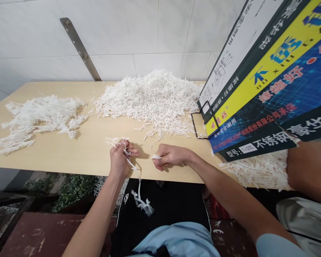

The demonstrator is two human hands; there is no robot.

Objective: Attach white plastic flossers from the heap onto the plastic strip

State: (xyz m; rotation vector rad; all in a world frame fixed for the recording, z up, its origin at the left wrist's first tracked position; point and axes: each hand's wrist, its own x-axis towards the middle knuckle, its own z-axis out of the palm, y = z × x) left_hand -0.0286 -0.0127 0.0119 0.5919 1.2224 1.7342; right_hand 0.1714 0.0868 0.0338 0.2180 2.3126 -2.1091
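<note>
My left hand (119, 160) is closed on a white branched plastic sprue (143, 203). Short prongs stick out above its fingers, and a thin runner dangles below the table edge, over my lap. Beside it, to the right, my right hand (172, 157) is closed around a small bunch of thin white plastic sticks (157, 157), whose ends poke out near the thumb. The two hands are apart, just over the front of the wooden tabletop (93, 157). Behind them lies a large heap of loose white plastic sticks (155, 94), with some scattered toward my right hand.
On the left lies a tangled pile of white sprues (45, 114). A big printed box (273, 78) stands at the right in a black wire bookend (195, 125). Beyond it, another person's arm (307, 171) rests by more white pieces (259, 166). A tiled wall (171, 35) closes the back.
</note>
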